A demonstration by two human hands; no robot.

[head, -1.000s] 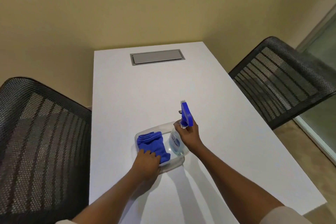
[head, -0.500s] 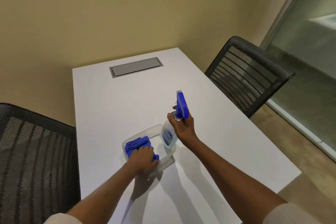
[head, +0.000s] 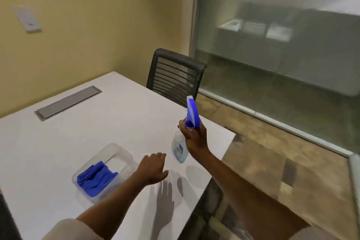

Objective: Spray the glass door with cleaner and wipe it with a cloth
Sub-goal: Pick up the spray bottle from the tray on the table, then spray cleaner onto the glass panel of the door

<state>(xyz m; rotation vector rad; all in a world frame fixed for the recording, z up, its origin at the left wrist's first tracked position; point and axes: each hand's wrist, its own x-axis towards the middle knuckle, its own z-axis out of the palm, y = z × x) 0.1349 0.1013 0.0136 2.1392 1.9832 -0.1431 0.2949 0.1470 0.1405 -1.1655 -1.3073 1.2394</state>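
Observation:
My right hand (head: 194,138) grips the neck of a clear spray bottle (head: 180,149) with a blue trigger head, held in the air above the table's right edge. My left hand (head: 153,168) hovers empty over the table, fingers apart, just right of a clear plastic tray (head: 118,151). A folded blue cloth (head: 95,178) lies in that tray. The glass wall or door (head: 272,48), partly frosted, stands at the right beyond a strip of floor.
The white table (head: 87,122) has a grey cable hatch (head: 68,101) near its far end. A black mesh chair (head: 175,76) stands between the table's far right corner and the glass. A yellow wall with a white switch plate (head: 27,19) lies behind.
The view has swung right toward the glass. My right hand has lifted the bottle out of the tray. My left hand has let go of the blue cloth and moved right.

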